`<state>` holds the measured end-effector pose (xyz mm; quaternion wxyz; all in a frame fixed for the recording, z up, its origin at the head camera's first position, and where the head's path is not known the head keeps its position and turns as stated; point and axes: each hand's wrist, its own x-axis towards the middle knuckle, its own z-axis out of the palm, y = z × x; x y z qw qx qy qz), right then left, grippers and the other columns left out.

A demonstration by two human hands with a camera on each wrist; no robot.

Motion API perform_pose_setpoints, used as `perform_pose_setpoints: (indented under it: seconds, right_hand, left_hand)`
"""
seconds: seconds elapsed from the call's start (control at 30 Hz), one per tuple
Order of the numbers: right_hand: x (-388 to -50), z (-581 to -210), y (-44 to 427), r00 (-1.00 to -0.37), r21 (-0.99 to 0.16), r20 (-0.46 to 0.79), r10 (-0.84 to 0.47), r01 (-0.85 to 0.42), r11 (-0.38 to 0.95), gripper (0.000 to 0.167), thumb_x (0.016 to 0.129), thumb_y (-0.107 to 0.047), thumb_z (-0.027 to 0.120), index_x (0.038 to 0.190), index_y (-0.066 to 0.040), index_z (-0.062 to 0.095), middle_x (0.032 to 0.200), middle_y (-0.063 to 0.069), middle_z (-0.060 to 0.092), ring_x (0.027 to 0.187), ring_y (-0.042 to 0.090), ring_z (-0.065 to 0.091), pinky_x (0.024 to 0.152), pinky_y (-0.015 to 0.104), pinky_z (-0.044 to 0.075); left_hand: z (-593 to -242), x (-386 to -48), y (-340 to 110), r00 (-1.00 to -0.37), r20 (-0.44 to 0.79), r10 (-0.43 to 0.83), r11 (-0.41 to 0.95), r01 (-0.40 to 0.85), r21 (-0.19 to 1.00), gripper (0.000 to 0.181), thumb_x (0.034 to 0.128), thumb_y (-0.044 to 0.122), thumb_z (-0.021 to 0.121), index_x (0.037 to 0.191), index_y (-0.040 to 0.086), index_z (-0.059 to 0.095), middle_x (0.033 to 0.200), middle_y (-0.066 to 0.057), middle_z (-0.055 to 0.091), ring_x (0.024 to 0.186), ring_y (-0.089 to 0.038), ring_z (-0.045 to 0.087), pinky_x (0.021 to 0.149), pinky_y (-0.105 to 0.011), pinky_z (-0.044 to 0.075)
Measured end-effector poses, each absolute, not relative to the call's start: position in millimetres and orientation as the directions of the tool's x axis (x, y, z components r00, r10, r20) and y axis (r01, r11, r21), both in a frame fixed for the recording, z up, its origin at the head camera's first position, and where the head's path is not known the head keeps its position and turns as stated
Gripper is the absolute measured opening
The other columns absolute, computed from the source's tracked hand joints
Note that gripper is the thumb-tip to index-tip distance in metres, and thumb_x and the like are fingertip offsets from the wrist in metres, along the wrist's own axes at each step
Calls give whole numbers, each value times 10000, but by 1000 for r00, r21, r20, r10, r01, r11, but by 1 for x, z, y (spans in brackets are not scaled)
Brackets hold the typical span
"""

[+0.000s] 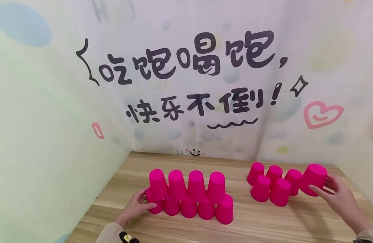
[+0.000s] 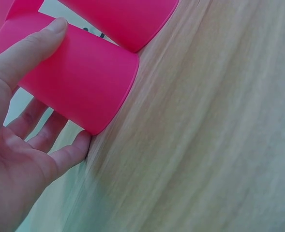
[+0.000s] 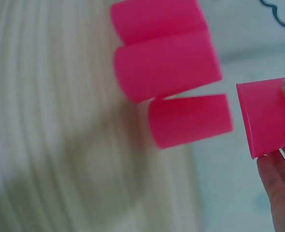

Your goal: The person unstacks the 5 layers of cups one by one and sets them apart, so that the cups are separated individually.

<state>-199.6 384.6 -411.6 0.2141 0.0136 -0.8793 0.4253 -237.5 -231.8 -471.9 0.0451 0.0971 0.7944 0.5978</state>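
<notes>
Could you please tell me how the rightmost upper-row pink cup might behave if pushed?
The rightmost upper-row pink cup would probably topple easily, since it merely bridges two lower cups. Once fallen, it may roll in a curve, given its tapered round sides.

Plain hot pink on cup point(image 1: 313, 179) in right grip point(image 1: 336, 194) and cups point(image 1: 176, 185) at left grip point(image 1: 139, 206), streaked tan on desk point(image 1: 250, 221) beneath, black lettering point(image 1: 206, 60) on whitish backdrop point(image 1: 180, 20) beyond.

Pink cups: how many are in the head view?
15: upper row of four and lower row of five at left, group of five on the table at right, one cup in the right hand. Nested ones, if any, would be hidden.
</notes>
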Motion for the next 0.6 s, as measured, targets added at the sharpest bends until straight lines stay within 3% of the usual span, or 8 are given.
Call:
perform_pose_setpoints:
  seconds: [0.07,0.17,0.23,0.3,0.4,0.43,0.5,0.6]
  right_hand:
    - [-200,-427,394,-923,-743,349,163,-167,648,654,785,-189,680,1257,96,327,965,-173,517,769,-229,391,582,61,434]
    - [-203,-451,405,-934,-762,289,210,-91,641,683,787,-235,676,1268,83,311,967,-136,526,757,-227,391,576,86,452]
    - [-204,-462,409,-946,-769,247,209,-60,636,715,802,-258,657,1295,89,272,1054,76,560,738,-201,407,575,106,464]
    - [-204,-467,407,-950,-776,220,224,-31,630,726,803,-260,657,1291,105,263,1058,122,559,721,-211,393,572,108,464]
    - [-202,-467,399,-965,-766,174,197,-7,643,763,820,-268,636,1264,190,216,1160,419,360,703,-169,413,573,120,467]
    - [-201,-467,396,-968,-766,148,204,18,642,777,822,-282,630,1266,193,206,1168,423,345,742,-126,466,585,138,477]
    - [-200,-466,391,-972,-764,89,216,73,641,822,819,-323,625,1270,202,181,1184,426,323,849,104,570,619,206,505]
    - [-199,-468,387,-974,-761,-6,226,151,631,902,813,-415,599,1286,197,134,1213,418,290,1035,476,417,685,326,515]
  left_hand:
    - [-471,-237,-232,-977,47,210,267,103,958,615,742,109,711,1256,-36,406,1190,-191,487,1082,-342,473,861,-386,438]
    - [-470,-236,-232,-976,47,213,266,104,958,616,743,111,710,1256,-40,403,1189,-193,487,1081,-345,473,858,-391,439]
    - [-470,-236,-232,-976,46,212,263,102,959,619,741,111,711,1257,-38,404,1187,-195,488,1081,-348,472,859,-394,439]
    - [-470,-236,-232,-976,45,212,262,101,960,621,738,110,713,1257,-37,405,1190,-198,487,1085,-351,470,863,-396,436]
    - [-471,-236,-233,-976,48,210,267,105,958,620,737,109,715,1255,-36,407,1191,-202,484,1084,-356,469,863,-398,435]
    - [-471,-236,-233,-977,48,210,268,105,958,619,737,110,715,1254,-34,407,1193,-202,482,1084,-355,468,862,-397,435]
    - [-471,-236,-233,-976,53,213,267,110,957,620,737,108,715,1254,-38,406,1194,-205,480,1083,-356,469,859,-393,438]
    - [-472,-236,-233,-974,54,220,257,112,960,625,736,104,715,1256,-44,400,1196,-207,477,1084,-354,471,856,-381,443]
